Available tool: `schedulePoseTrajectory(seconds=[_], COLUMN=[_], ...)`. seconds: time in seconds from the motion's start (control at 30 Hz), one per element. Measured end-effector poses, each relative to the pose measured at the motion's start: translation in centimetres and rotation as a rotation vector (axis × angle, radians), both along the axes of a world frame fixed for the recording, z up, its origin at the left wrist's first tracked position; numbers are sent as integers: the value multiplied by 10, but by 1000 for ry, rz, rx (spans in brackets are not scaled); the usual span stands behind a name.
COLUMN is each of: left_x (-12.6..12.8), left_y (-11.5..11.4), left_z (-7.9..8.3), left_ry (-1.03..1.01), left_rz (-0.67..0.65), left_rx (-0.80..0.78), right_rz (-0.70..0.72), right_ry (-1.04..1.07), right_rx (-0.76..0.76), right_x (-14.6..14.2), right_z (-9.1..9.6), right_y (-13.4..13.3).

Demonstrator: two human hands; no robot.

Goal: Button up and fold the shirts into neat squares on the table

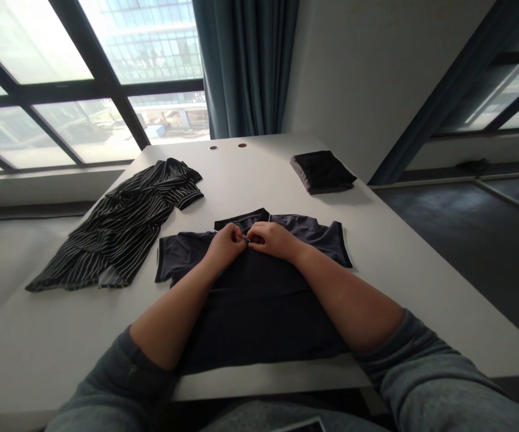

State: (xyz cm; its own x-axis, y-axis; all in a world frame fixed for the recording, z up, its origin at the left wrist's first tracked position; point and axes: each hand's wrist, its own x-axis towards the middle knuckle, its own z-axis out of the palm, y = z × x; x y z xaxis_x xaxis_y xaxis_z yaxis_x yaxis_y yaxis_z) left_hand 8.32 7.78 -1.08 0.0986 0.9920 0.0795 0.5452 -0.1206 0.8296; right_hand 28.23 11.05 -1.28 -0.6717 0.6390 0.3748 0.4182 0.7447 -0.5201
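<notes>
A dark polo shirt (259, 300) lies flat on the white table (421, 264), its collar pointing away from me and its short sleeves spread to both sides. My left hand (225, 243) and my right hand (270, 239) meet at the shirt's placket just below the collar. Both hands have their fingers curled and pinched on the fabric there, fingertips almost touching. What sits between the fingertips is too small to make out.
A black shirt with thin white stripes (119, 225) lies crumpled on the table's left side. A folded dark garment (322, 171) rests at the far right of the table. Windows and a blue curtain (245, 66) stand behind the table.
</notes>
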Motion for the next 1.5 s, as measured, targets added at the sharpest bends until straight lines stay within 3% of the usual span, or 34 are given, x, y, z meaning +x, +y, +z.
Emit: schedulePoseTrajectory(seconds=[0.17, 0.33, 0.57, 0.73, 0.83, 1.0, 1.17, 1.5], left_x=[-4, -9, -13, -11, -11, -11, -11, -14], left_y=[4, 9, 10, 7, 7, 11, 15, 18], left_z=[-6, -15, -18, -13, -10, -13, -23, -31], left_ry=[-110, -269, 72, 370, 442, 287, 77, -59], left_rz=[-20, -69, -136, -116, -112, -124, -93, -133], left_rx=[-11, -167, -69, 1, -7, -33, -159, -171], right_rz=[16, 51, 94, 97, 133, 159, 192, 277], right_ry=[-29, 44, -5, -11, 8, 40, 17, 45], right_rx=[88, 59, -2, -7, -17, -24, -83, -101], right_x=[1, 4, 6, 8, 9, 9, 12, 13], right_z=[6, 4, -4, -7, -8, -9, -9, -12], right_y=[-4, -5, -2, 2, 2, 3, 5, 8])
